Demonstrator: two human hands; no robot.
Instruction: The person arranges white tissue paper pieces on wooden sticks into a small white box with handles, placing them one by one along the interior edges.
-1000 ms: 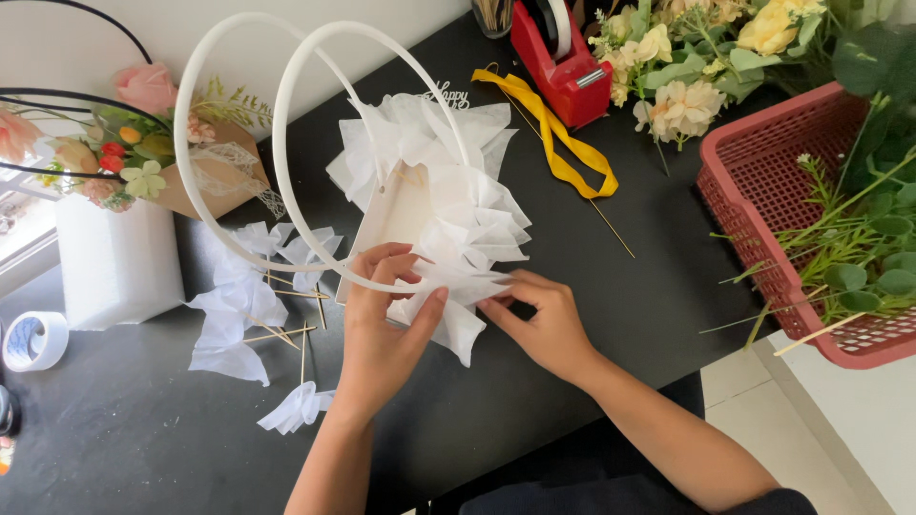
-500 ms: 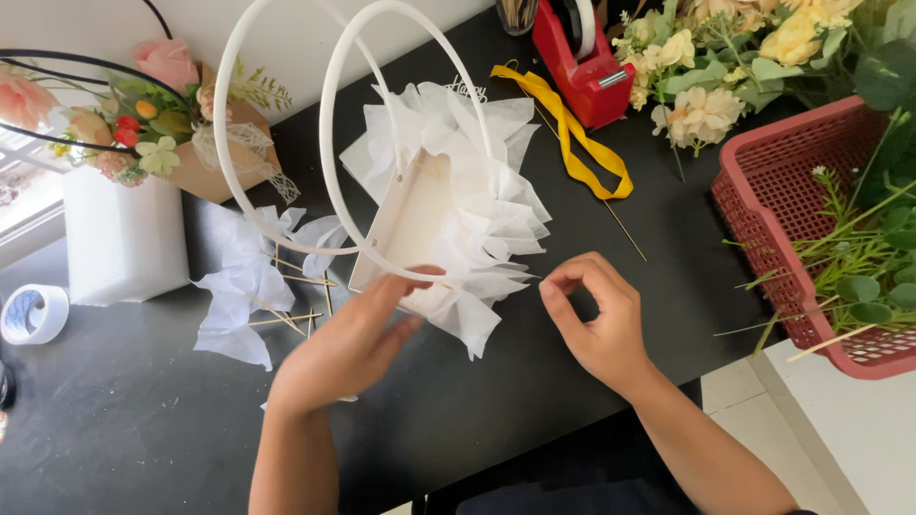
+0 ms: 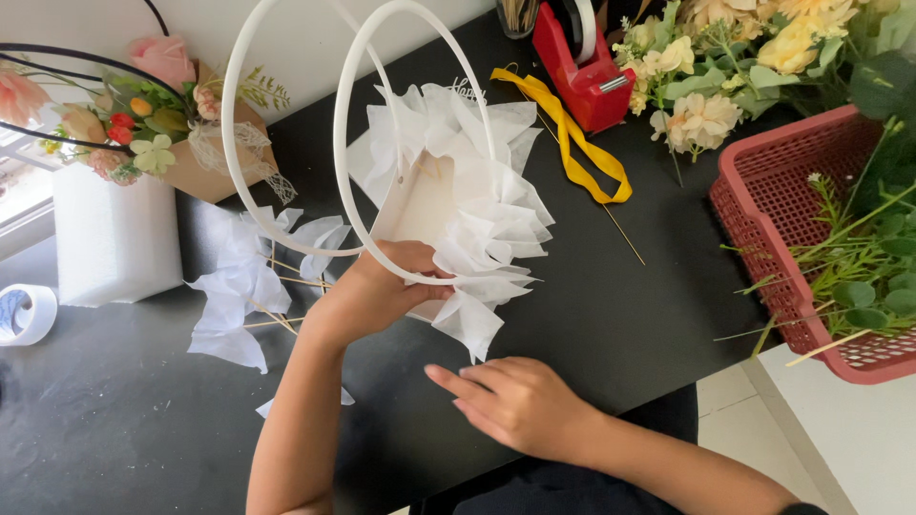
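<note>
My left hand [image 3: 377,286] grips the near rim of a white hoop basket [image 3: 420,195], a cream box lined with ruffled white tissue paper [image 3: 496,219] and topped by two white ring handles [image 3: 348,133]. My right hand [image 3: 515,401] lies flat on the black table [image 3: 611,324] just in front of the basket, fingers together and pointing left, holding nothing. Loose white tissue pieces on thin wooden sticks [image 3: 253,286] lie to the left of my left hand.
A red tape dispenser [image 3: 577,67] and a yellow ribbon [image 3: 572,143] sit at the back. A red plastic basket [image 3: 821,257] with green stems stands at the right, with cream flowers [image 3: 701,114] behind it. At the left are a flower arrangement [image 3: 143,124], a white block [image 3: 110,238] and a tape roll [image 3: 24,315].
My right hand let go of the tissue and drew back toward me, down onto the table. My left hand stayed on the basket rim.
</note>
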